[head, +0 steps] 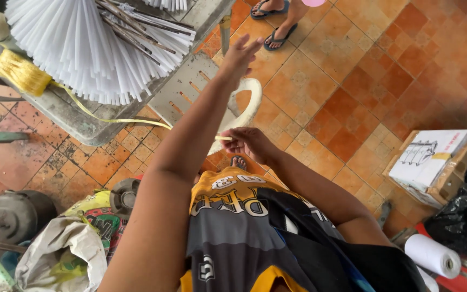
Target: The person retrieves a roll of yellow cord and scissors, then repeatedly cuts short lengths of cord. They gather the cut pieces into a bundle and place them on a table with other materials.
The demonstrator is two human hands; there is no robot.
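My left hand (240, 55) is stretched forward over the grey plastic table (77, 121), fingers spread, holding nothing that I can see. My right hand (248, 143) is close to my chest and pinches the end of a thin yellow plastic strand (120, 120). The strand runs left to a yellow roll of twine (20, 73) lying on the table. Beside the roll sits a big fan-shaped bundle of white paper strips on dark sticks (90, 46).
A white curved object (251, 103) lies on the orange tiled floor below my hands. Another person's feet in sandals (274, 24) stand ahead. A cardboard box (433, 162), a black bag and a white thread roll (433, 255) are at right. Sacks and a metal pot (14, 216) crowd the lower left.
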